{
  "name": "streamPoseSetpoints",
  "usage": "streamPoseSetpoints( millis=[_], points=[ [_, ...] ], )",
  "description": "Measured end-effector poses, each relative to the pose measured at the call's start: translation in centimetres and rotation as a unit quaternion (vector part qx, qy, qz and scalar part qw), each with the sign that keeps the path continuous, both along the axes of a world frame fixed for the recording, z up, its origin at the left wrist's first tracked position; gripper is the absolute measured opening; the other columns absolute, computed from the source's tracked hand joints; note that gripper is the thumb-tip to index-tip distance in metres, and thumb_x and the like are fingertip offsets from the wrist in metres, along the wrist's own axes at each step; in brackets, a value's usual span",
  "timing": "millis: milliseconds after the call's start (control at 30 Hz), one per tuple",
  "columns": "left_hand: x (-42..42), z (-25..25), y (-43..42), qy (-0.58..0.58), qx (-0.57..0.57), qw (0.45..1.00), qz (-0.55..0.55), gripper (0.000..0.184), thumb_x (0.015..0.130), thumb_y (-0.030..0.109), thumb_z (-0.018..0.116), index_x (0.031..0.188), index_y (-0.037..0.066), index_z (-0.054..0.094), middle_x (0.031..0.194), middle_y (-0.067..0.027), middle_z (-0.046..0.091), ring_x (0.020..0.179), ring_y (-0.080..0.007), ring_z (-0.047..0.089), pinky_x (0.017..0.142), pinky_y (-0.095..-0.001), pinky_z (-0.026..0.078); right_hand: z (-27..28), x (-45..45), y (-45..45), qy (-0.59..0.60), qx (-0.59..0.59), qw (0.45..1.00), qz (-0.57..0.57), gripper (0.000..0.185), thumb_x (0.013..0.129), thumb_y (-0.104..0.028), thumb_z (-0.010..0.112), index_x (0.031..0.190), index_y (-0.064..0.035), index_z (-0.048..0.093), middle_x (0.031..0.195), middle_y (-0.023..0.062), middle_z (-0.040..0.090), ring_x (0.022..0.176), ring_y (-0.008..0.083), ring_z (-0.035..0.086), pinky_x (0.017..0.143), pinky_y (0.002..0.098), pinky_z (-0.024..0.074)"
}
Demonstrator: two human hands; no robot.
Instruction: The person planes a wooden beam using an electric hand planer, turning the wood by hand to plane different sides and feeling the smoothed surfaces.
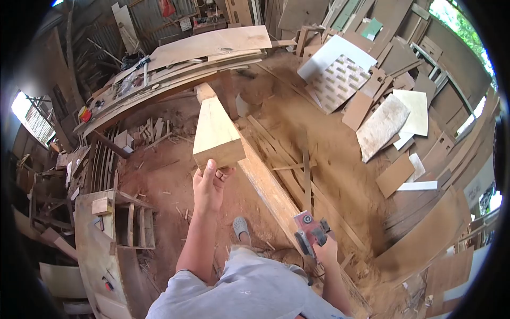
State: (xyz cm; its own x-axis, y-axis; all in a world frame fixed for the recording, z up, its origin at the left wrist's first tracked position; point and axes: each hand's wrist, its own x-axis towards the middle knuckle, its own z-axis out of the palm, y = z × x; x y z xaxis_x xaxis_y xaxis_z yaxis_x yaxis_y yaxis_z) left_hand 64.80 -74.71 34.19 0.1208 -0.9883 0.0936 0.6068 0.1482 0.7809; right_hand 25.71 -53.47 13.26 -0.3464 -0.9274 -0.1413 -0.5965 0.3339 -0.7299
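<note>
Your left hand [210, 183] had its grip closed on the near end of a pale, tapered wooden block [217, 130], the thumb on the end face and the fingers beneath. The block's narrower end pointed away from you, overlapping the far part of a long, worn wooden beam [271, 192]. Your right hand [325, 250] was gripping a red and black power tool [308, 226] beside the beam's nearer part; whether they touched, you could not tell. To your left, a small wooden block [101, 206] sat on a pale wooden table [87, 239].
</note>
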Motion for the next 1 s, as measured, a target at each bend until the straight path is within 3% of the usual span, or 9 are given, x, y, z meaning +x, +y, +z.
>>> streamPoseSetpoints(
  millis=[133, 233, 367, 433, 533, 567, 833, 933, 1000],
  points=[
    [0.7, 1.1, -1.0, -0.032, 0.015, 0.999, 0.002, 0.048, 0.113, 0.039, 0.069, 0.133, -0.003, 0.063, 0.113, -0.0102, 0.076, 0.098, -0.0172, 0.075, 0.097, -0.0417, 0.066, -2.7, 1.1, -2.6, 0.023, -0.050, 0.998, 0.002, 0.031, 0.083, -0.015, 0.080, 0.107, 0.0025, 0.075, 0.086, 0.0198, 0.078, 0.082, 0.0349, 0.078, 0.081, 0.0444, 0.0609],
    [0.3, 2.9, -1.8, -0.030, 0.019, 0.999, 0.002, 0.046, 0.112, 0.039, 0.069, 0.130, -0.003, 0.064, 0.112, -0.0112, 0.076, 0.098, -0.0178, 0.075, 0.095, -0.0411, 0.067, -4.5, 1.0, -4.4, 0.067, -0.124, 0.988, 0.058, 0.033, 0.085, -0.016, 0.082, 0.111, 0.0019, 0.073, 0.083, 0.0156, 0.077, 0.073, 0.0297, 0.076, 0.070, 0.0413, 0.0595],
    [-0.4, 4.3, -2.0, -0.039, 0.038, 0.998, -0.007, 0.046, 0.111, 0.039, 0.072, 0.128, -0.003, 0.065, 0.110, -0.0113, 0.074, 0.097, -0.0191, 0.076, 0.095, -0.0399, 0.065, -5.7, 0.4, -5.6, -0.142, 0.004, 0.989, 0.036, 0.025, 0.096, -0.020, 0.081, 0.110, -0.0004, 0.072, 0.071, 0.0094, 0.071, 0.055, 0.0208, 0.067, 0.052, 0.0353, 0.0499],
    [-0.7, 4.6, -2.3, -0.034, 0.050, 0.998, -0.011, 0.045, 0.109, 0.039, 0.074, 0.126, -0.002, 0.066, 0.112, -0.0119, 0.075, 0.097, -0.0196, 0.076, 0.096, -0.0383, 0.063, -0.9, 1.4, -6.4, -0.288, 0.103, 0.952, 0.024, 0.025, 0.104, -0.026, 0.078, 0.107, -0.0020, 0.072, 0.066, 0.0074, 0.067, 0.049, 0.0174, 0.063, 0.045, 0.0326, 0.0443],
    [-1.1, 4.5, -3.3, -0.046, 0.070, 0.996, -0.020, 0.042, 0.109, 0.038, 0.076, 0.125, 0.001, 0.068, 0.112, -0.0111, 0.076, 0.096, -0.0192, 0.076, 0.095, -0.0369, 0.062, -0.6, 1.1, -6.9, -0.380, 0.120, 0.917, 0.012, 0.038, 0.111, -0.040, 0.069, 0.101, -0.0033, 0.070, 0.063, 0.0085, 0.065, 0.046, 0.0161, 0.060, 0.043, 0.0307, 0.0433],
    [-1.1, 4.3, -3.5, -0.040, 0.064, 0.997, -0.023, 0.042, 0.108, 0.039, 0.076, 0.126, 0.002, 0.068, 0.112, -0.0104, 0.076, 0.096, -0.0191, 0.076, 0.095, -0.0369, 0.062, -0.7, 0.9, -7.1, -0.372, 0.122, 0.920, 0.031, 0.046, 0.113, -0.047, 0.065, 0.101, -0.0027, 0.071, 0.060, 0.0086, 0.064, 0.045, 0.0180, 0.060, 0.043, 0.0313, 0.0443],
    [-1.3, 3.1, -2.7, -0.052, 0.054, 0.995, -0.067, 0.046, 0.109, 0.041, 0.075, 0.133, 0.002, 0.066, 0.118, -0.0098, 0.074, 0.103, -0.0183, 0.074, 0.103, -0.0401, 0.059, 0.1, 1.3, -7.3, -0.341, 0.106, 0.933, 0.047, 0.051, 0.114, -0.047, 0.061, 0.098, 0.0008, 0.071, 0.055, 0.0066, 0.058, 0.041, 0.0162, 0.054, 0.041, 0.0311, 0.0404],
    [0.1, -1.1, -1.0, 0.012, 0.025, 0.981, -0.190, 0.059, 0.109, 0.044, 0.074, 0.146, -0.001, 0.060, 0.134, -0.0125, 0.073, 0.117, -0.0222, 0.074, 0.109, -0.0434, 0.058, 0.0, 1.8, -7.1, -0.331, 0.081, 0.940, 0.018, 0.053, 0.114, -0.048, 0.060, 0.098, 0.0009, 0.071, 0.055, 0.0043, 0.056, 0.041, 0.0139, 0.050, 0.041, 0.0309, 0.0389],
    [-0.7, -3.5, 1.0, 0.066, 0.136, 0.962, -0.228, 0.058, 0.115, 0.046, 0.059, 0.152, 0.002, 0.058, 0.141, -0.0128, 0.072, 0.129, -0.0249, 0.069, 0.114, -0.0478, 0.055, 0.1, 2.3, -6.4, -0.330, 0.063, 0.942, -0.028, 0.053, 0.114, -0.049, 0.061, 0.097, 0.0006, 0.072, 0.055, 0.0032, 0.056, 0.041, 0.0128, 0.049, 0.041, 0.0307, 0.0381]
  ],
)
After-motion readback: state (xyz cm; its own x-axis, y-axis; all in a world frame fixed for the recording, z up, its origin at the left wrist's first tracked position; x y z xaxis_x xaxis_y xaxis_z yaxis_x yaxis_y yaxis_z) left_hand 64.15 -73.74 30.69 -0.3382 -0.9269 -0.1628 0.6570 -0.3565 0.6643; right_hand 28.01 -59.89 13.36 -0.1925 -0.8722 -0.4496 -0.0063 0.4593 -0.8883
